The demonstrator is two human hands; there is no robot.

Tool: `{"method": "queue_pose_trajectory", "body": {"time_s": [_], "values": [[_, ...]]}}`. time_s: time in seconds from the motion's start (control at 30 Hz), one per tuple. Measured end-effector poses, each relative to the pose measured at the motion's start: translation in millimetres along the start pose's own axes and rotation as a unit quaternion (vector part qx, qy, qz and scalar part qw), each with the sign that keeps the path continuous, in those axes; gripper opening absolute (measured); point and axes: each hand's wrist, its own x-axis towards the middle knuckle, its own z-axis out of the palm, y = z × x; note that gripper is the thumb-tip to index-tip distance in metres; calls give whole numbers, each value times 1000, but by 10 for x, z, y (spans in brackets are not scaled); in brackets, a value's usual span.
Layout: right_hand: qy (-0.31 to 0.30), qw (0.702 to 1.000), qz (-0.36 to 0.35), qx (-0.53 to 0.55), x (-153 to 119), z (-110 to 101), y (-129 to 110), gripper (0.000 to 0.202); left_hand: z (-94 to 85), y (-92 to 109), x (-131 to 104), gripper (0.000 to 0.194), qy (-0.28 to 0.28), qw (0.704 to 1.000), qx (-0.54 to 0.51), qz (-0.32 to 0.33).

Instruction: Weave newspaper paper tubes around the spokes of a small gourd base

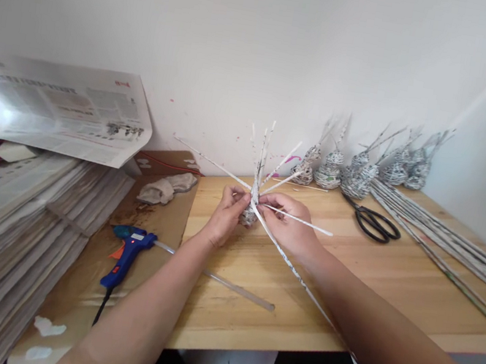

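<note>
- So the small woven paper piece was right between both hands, in front of the wall, around the middle of the tabletop.
- Left hand had its fingers grasping the left side, thumb up by the neck.
- Right hand had its fingers closed on the right side; couldn't tell exactly which strands they pinched.
- Both hands touched it, so neither was really nearer.
- Its long axis stood roughly upright, short spokes fanning up and outward.
- Key bit, I'd say: the long paper strand left the neck toward the wearer's right, passing in front of the right hand.
</note>
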Motion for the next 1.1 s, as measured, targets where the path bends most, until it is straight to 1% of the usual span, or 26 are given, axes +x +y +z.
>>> {"method": "queue_pose_trajectory", "body": {"time_s": [0.1,0.17,0.27,0.33,0.43,0.53,0.63,0.7,0.77,0.83,0.97,1.03,1.1], "values": [[-4,1000,4,-3,13,-14,-11,13,4,-11,-1,47,-23,999,28,28],[-9,1000,-8,-17,21,-22,-20,14,3,-20,-3,44,-35,998,38,44],[-20,999,-15,-22,38,-27,-26,16,1,-36,-5,42,-44,997,33,45],[-30,999,19,9,55,-33,-27,16,3,-38,-9,42,-49,998,29,34],[-68,989,90,96,82,-52,-30,13,13,-21,-21,45,-46,998,20,22],[-101,966,150,185,102,-79,-42,14,24,3,-35,47,-50,999,11,7],[-113,942,200,243,106,-95,-57,22,28,6,-45,43,-65,998,9,-6],[-114,932,219,266,102,-91,-64,24,30,-12,-45,40,-68,998,12,-3],[-106,925,228,286,96,-73,-68,25,36,-43,-41,38,-59,998,19,4],[-92,922,230,296,91,-50,-71,24,46,-79,-32,38,-43,999,23,16],[-77,925,237,286,96,-18,-66,23,62,-121,-24,37,-9,998,25,60],[-69,929,235,279,104,-14,-51,23,59,-118,-30,34,-10,998,20,57],[-59,933,234,266,111,-14,-30,24,51,-106,-41,32,-29,999,6,38]]}}
